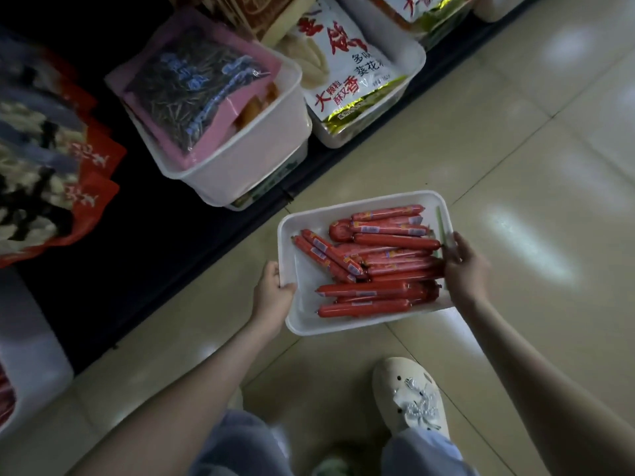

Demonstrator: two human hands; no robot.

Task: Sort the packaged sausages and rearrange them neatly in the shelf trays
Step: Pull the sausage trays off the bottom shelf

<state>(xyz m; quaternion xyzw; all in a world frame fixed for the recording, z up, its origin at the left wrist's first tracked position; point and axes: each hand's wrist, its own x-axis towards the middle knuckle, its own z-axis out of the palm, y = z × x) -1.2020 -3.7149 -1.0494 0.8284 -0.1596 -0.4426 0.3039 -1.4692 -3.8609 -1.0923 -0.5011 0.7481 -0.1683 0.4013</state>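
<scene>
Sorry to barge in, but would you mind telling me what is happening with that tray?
A person holds a white tray of red packaged sausages in front of the shelf, above the tiled floor. The left hand grips the tray's left rim and the right hand holds its right rim. The sausages look unsorted: most lie lengthwise, while several cross them at an angle. A shelf bin nearby holds a pink bag.

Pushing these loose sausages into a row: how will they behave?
Likely to roll or slide: the sausages are round, glossy-wrapped and lie loose in the tray, some crossed. Probably fairly stiff: each stays straight even resting over others.
</scene>
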